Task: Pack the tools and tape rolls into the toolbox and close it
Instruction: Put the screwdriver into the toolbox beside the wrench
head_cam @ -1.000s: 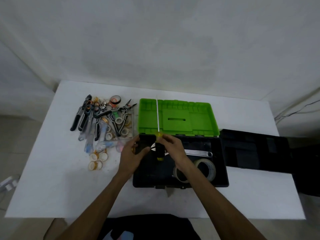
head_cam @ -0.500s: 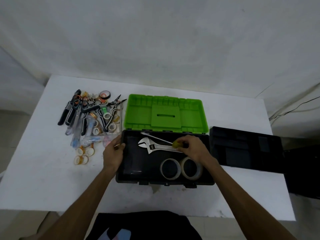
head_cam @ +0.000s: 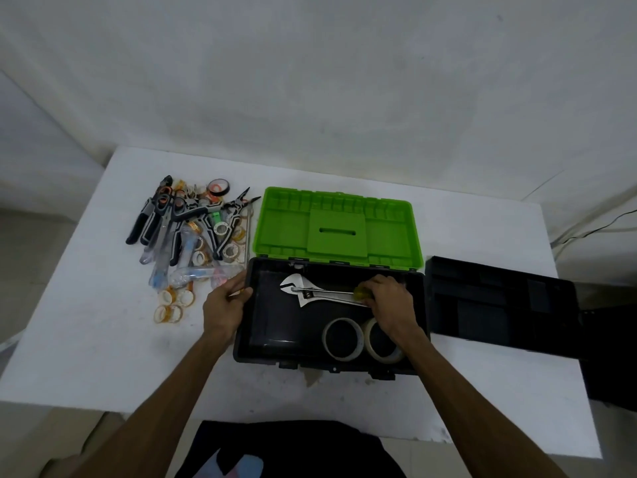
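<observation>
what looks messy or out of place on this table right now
Nothing looks damaged or spilled. The unpacked pliers and small tape rolls lie in a tangled heap left of the open black toolbox with the green lid. Inside it, the yellow-handled screwdriver lies across the silver adjustable wrench, gripped by the right hand.

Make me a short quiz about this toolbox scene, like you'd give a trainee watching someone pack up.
1. True or false: the green lid of the toolbox is shut.
2. What does the right hand grip? A) a tape roll B) the yellow-handled screwdriver C) pliers
3. Fill in: the screwdriver's shaft lies across the ___.

Key:
1. False: the lid is open.
2. B; the right hand holds its yellow handle inside the toolbox, while the left hand holds the box's left rim.
3. The adjustable wrench. Two large tape rolls lie nearer the person, and the pile of pliers and small tape rolls waits on the table.
</observation>
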